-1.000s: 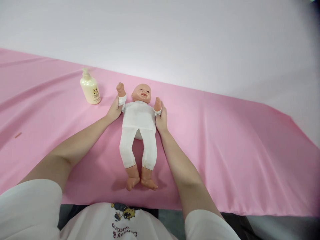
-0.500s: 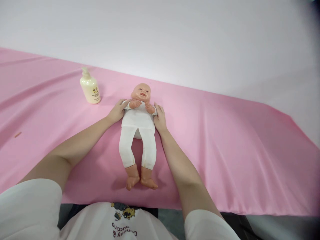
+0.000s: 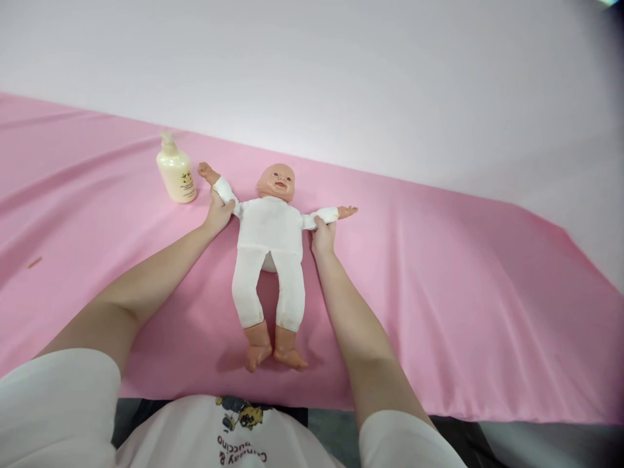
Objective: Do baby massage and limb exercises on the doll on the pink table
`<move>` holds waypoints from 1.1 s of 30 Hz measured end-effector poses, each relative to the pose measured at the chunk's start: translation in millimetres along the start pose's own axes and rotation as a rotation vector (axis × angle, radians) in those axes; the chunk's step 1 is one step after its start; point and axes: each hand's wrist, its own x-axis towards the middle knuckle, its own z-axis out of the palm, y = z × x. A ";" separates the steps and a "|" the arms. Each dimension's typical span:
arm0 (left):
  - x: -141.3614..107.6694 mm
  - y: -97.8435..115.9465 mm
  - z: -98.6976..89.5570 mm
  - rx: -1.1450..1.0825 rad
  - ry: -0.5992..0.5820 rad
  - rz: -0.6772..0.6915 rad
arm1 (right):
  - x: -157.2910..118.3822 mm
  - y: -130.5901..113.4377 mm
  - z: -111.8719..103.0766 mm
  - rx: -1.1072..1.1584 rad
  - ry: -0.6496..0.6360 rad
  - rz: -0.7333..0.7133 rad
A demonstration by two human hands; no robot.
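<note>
Soft, even light fills my view, brightest as a pale glow on the white surface behind (image 3: 234, 110), greying toward its upper corners. The bottle (image 3: 175, 175) catches a gloss on its shoulder. Faint shadows pool beside the doll's feet (image 3: 259, 348). The wide lens stretches my sleeves (image 3: 58, 403); the far right edge darkens and blurs. The bottle's fine print seems too soft to read.

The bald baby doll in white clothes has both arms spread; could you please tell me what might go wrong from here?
The creased pink cloth under the doll might bunch if the right hand pulls. The cream-coloured plastic pump bottle stands near the doll's arm in the left hand, so a wider swing might knock it over.
</note>
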 end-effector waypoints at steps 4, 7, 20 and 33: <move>-4.9 20.6 -0.6 0.030 -0.049 0.080 | -6.0 -7.3 0.5 -0.163 -0.075 -0.144; -10.1 37.5 -1.3 0.156 -0.106 0.232 | -13.9 -15.6 1.9 -0.302 -0.228 -0.269; -19.1 58.1 3.5 0.361 -0.341 0.326 | -17.7 -20.0 6.0 -0.604 -0.476 -0.494; -12.9 55.4 0.8 0.085 -0.128 0.157 | -5.5 -1.2 -0.6 -0.234 -0.128 -0.121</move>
